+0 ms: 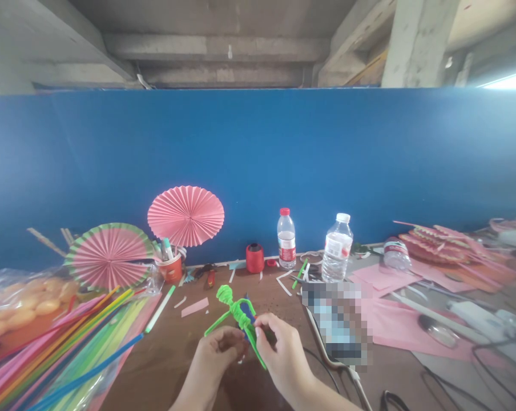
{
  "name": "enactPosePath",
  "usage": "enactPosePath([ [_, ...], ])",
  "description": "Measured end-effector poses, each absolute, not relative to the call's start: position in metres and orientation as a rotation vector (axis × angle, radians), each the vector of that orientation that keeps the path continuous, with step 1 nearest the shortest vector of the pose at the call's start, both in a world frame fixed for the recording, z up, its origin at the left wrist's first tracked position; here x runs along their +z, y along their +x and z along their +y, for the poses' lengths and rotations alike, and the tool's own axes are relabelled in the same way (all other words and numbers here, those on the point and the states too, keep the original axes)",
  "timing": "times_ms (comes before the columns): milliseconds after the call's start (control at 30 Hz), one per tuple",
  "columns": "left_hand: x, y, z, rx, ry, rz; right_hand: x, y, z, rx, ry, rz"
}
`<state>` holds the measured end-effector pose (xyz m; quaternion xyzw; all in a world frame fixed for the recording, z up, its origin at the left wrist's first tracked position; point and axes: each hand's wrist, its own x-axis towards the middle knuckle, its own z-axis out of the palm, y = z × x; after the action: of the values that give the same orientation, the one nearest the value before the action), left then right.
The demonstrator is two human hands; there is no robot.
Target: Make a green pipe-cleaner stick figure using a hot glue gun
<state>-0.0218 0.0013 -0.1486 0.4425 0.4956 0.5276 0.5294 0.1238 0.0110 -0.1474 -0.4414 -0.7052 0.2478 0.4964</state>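
Observation:
A bright green pipe-cleaner figure with a wound round head, stick-like arms and legs leans over the middle of the brown table. My right hand pinches it from the right, thumb and forefinger closed at one of its legs. From the left, my left hand has curled fingers closed at the figure's lower body; its exact grip is partly hidden. Something dark blue shows behind the figure's torso, partly covered by it.
At left lie colourful pipe cleaners and a bag of orange balls. Pink paper fans, a marker cup, red thread spool and water bottles stand behind. A phone with a cable lies right, beside pink paper.

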Motion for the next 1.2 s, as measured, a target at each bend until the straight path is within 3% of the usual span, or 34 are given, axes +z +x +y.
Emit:
enactPosePath([
  [667,-0.158,-0.022,0.004,1.237,1.107,1.158,-0.150,0.125,0.013,0.581,-1.073,-1.706],
  [933,-0.145,-0.018,-0.006,1.296,0.944,0.838,-0.156,0.124,0.013,0.508,-0.983,-1.820],
  [1200,-0.141,-0.020,-0.004,1.314,0.903,0.865,-0.161,0.120,0.011,0.586,-0.932,-1.887],
])
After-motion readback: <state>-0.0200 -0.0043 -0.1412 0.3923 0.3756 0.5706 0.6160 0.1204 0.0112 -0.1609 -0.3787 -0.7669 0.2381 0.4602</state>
